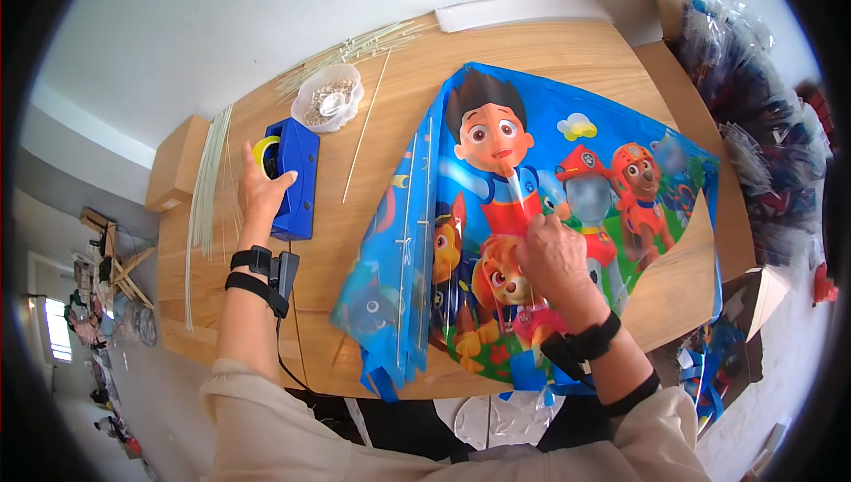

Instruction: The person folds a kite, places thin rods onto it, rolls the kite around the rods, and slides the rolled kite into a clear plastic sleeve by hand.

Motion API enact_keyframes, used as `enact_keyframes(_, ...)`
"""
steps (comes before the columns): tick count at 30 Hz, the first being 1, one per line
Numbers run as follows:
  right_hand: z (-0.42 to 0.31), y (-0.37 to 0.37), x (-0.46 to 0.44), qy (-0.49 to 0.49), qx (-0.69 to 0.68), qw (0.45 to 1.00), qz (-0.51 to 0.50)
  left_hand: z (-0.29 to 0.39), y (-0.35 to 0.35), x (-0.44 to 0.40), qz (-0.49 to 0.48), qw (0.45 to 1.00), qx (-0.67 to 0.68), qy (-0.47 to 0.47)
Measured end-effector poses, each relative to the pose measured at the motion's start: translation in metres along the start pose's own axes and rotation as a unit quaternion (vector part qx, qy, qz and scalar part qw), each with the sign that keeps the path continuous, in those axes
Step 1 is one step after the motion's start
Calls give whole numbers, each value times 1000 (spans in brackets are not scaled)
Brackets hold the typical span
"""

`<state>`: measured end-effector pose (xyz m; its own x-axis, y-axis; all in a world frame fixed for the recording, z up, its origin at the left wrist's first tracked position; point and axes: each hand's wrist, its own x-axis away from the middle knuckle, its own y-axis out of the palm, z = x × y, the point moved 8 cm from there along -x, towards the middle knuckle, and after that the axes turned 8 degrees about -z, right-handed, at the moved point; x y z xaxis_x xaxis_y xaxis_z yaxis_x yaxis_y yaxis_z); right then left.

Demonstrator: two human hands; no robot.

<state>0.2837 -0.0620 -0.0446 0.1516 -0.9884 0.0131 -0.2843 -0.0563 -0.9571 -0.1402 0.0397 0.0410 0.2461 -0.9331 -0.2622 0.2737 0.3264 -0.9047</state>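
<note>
Grip of the left hand (264,191) is loosely spread, not clenched: the thumb reaches over the near part of the blue tape dispenser (306,163), and the fingers point away from the person beside its yellow roll (260,154). Grip of the right hand (557,256) is closed, its fingers curled together over the middle of the printed plastic sheet (581,149); whether they pinch the pale, shiny strip (517,182) just beyond them, I cannot tell.

What matters most is the sideways relation. From the right hand, the dispenser lies well off to the left, across the left edge of the sheet, with its long axis running away from the person. The left hand is clearly the nearer one to it, while the right is over the sheet. Between sheet and dispenser, one lone stick (367,123) lies on the wooden surface (328,278), slanting away from the person.

Counted: one dispenser, one sheet, one lone stick, one white bowl (347,120) of small pieces just beyond the dispenser, and one cardboard box (177,163) at the far left. Two groups of sticks, one along the left side (208,185) and one near the far edge (355,49), overlap too much to count singly.
</note>
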Motion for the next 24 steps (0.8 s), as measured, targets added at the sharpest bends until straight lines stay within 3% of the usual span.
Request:
enact_keyframes(6, 0, 0, -11, 57, -26, 997, -35, 61, -23, 51, 136, 983, -50, 109)
enact_keyframes(7, 2, 1, -12, 58, -24, 997, -34, 71, -12, 60, 83, 989, 34, 119)
enact_keyframes(8, 6, -1, -13, 53, -46, 997, -22, 76, 2, 71, 67, 982, 27, 174)
enact_keyframes(10, 15, -8, -15, 29, -95, 995, 11, 98, 24, 99, -49, 985, 78, 143)
enact_keyframes(13, 12, -43, -11, -2, -120, 990, 71, 133, 38, 150, -142, 968, 141, 149)
enact_keyframes(15, 11, -63, -8, -26, -149, 986, 71, 147, 48, 182, -172, 952, 130, 216)
enact_keyframes(16, 14, -76, -5, -26, -159, 981, 108, 154, 44, 197, -169, 953, 133, 214)
enact_keyframes(18, 23, -100, 4, -20, -167, 971, 169, 157, 34, 223, -144, 972, -38, 183)
enact_keyframes(20, 46, -130, 18, 5, -186, 967, 177, 125, 46, 231, -118, 982, 10, 144)
enact_keyframes(21, 45, -155, 34, -36, -194, 961, 193, 110, 47, 232, -94, 988, 58, 108)
enact_keyframes(24, 30, -192, 85, -96, -172, 960, 198, 111, 27, 246, -70, 982, 131, 116)
